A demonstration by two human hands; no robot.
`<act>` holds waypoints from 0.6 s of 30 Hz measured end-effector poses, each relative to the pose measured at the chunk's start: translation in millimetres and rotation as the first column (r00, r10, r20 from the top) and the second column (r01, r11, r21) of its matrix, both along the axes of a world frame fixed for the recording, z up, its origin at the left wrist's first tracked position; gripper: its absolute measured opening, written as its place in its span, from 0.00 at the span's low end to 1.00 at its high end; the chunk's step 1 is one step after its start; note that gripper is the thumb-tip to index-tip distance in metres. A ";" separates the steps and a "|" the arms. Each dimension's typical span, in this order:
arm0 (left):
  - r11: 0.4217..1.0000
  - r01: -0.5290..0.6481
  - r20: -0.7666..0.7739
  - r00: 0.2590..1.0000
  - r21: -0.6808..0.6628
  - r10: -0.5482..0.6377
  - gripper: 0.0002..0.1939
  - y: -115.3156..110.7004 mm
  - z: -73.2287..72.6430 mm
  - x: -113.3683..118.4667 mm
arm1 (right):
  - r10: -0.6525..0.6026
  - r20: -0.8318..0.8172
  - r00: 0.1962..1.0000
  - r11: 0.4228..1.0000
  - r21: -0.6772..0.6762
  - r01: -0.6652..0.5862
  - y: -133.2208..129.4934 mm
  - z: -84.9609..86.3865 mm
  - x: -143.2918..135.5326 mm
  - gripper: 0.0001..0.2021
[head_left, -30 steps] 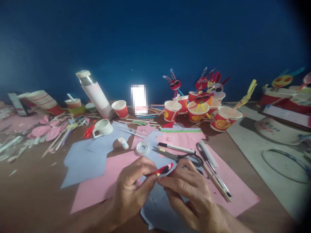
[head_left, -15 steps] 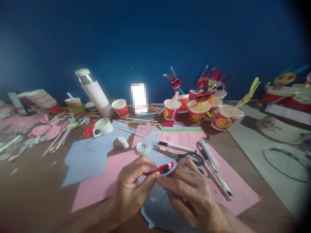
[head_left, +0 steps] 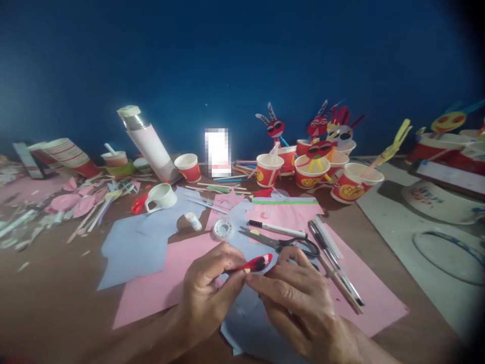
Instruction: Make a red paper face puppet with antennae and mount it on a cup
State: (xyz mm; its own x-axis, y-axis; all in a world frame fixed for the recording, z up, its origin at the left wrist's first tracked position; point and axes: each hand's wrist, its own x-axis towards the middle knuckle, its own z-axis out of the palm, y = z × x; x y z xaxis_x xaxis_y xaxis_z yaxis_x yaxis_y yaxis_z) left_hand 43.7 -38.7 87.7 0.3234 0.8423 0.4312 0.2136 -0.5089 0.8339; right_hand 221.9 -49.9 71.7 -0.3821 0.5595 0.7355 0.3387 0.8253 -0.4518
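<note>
Your left hand [head_left: 208, 285] clamps a slim red-and-black paper piece [head_left: 258, 263], tip toward the surface's [head_left: 56, 303] right edge; right hand's [head_left: 297, 293] grip unclear.

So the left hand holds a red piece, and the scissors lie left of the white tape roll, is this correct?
Not quite: the head view shows the scissors lying right of the white tape roll. The left hand does hold a red piece.
</note>
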 end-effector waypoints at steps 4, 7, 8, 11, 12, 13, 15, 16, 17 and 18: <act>1.000 -0.006 -0.004 1.000 -0.004 0.006 0.05 1.4 -1.8 -0.8 | 0.009 -0.018 1.000 1.000 0.003 -0.009 -0.6 0.6 0.6 0.18; 1.000 0.010 0.015 1.000 -0.019 -0.009 0.05 1.1 -2.6 -1.0 | 0.016 -0.023 1.000 1.000 0.000 -0.016 -0.8 -1.3 1.6 0.19; 1.000 0.013 0.016 1.000 -0.026 -0.013 0.05 0.9 -2.8 -1.0 | 0.013 -0.018 1.000 1.000 0.000 -0.013 -0.8 -2.1 1.8 0.19; 0.999 0.011 0.009 1.000 -0.033 -0.011 0.05 0.0 -3.2 -1.0 | -0.004 0.005 1.000 1.000 0.001 0.004 -0.8 -3.2 1.3 0.18; 0.999 0.009 0.008 1.000 -0.032 -0.009 0.05 -0.2 -3.4 -1.0 | -0.006 0.009 1.000 1.000 0.001 0.006 -0.8 -3.1 0.9 0.18; 0.999 0.006 0.006 1.000 -0.034 -0.006 0.05 -0.3 -3.4 -1.1 | -0.007 0.013 1.000 1.000 0.002 0.007 -0.7 -2.8 0.6 0.18; 0.999 0.000 0.003 1.000 -0.044 0.000 0.05 -0.5 -3.4 -1.1 | -0.001 0.013 1.000 1.000 0.004 0.001 -0.5 -1.8 0.2 0.18; 0.999 -0.001 0.002 1.000 -0.051 0.001 0.05 -0.5 -3.2 -1.1 | 0.001 0.009 1.000 1.000 0.003 -0.001 -0.3 -1.2 0.1 0.18; 0.998 0.000 0.003 1.000 -0.056 0.000 0.05 -0.5 -2.9 -0.9 | 0.002 0.003 1.000 1.000 0.002 -0.002 -0.1 -0.8 0.2 0.19; 0.998 0.003 0.005 1.000 -0.057 -0.003 0.05 -0.5 -2.5 -0.7 | 0.000 -0.003 1.000 1.000 0.003 0.000 0.1 -0.5 0.3 0.19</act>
State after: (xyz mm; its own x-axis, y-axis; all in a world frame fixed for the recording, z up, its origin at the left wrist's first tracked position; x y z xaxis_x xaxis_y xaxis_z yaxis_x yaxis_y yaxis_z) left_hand 43.0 -39.2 85.2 0.3241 0.8646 0.3839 0.2077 -0.4609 0.8628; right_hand 222.2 -49.8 71.2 -0.3805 0.5570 0.7382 0.3372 0.8269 -0.4501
